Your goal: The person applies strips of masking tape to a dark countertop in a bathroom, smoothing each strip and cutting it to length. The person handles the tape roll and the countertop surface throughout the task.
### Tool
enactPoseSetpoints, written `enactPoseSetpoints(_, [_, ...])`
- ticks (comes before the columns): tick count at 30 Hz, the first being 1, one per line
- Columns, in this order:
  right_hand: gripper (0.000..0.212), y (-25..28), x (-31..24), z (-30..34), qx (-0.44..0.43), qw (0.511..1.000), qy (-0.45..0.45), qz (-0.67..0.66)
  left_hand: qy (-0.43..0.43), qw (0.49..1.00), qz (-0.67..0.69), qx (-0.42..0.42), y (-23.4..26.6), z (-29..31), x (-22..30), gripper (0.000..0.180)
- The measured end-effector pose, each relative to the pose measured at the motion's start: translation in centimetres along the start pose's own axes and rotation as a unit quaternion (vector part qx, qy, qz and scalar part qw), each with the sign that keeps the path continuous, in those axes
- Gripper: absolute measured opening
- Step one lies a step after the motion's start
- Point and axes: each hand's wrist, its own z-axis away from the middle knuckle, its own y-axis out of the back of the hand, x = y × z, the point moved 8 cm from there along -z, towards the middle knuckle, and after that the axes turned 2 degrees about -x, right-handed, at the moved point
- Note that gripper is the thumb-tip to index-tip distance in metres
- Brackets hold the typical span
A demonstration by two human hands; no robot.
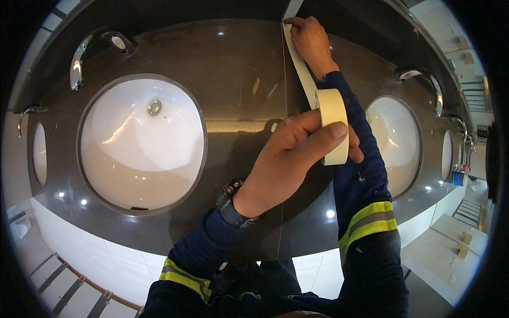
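Note:
My left hand [291, 153] is closed around a roll of pale yellow masking tape [334, 127], with the thumb across its side. A strip of masking tape [301, 66] runs from the roll toward the back of the dark countertop [238, 63] and on up the backsplash. It lies close to a thin seam in the stone. At the far end my right hand [312, 45] has its fingers mostly curled, and one fingertip presses the strip where counter and backsplash meet. My right forearm passes behind the roll.
A round white basin [140, 143] with a curved chrome faucet [79, 63] lies to the left. Another basin [395, 143] is on the right, partly behind my right arm, with its own faucet [437, 95]. Small colourful items [460, 175] stand at the far right.

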Motion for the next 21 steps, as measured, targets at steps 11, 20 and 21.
enactPoseSetpoints(11, [0.029,-1.3,0.1,-0.4,-0.023,0.999,-0.001,0.032,-0.019,1.000,-0.003,0.012,1.2,-0.2,0.0,0.038])
enactPoseSetpoints(20, [0.030,-1.6,1.5,-0.8,-0.028,0.997,0.009,0.065,-0.022,0.999,0.025,0.003,0.7,-0.4,-0.4,0.036])
enactPoseSetpoints(21, [0.030,-1.4,1.3,-0.8,-0.027,0.997,0.014,0.065,-0.018,1.000,0.023,0.002,0.6,-0.4,-0.4,0.037])
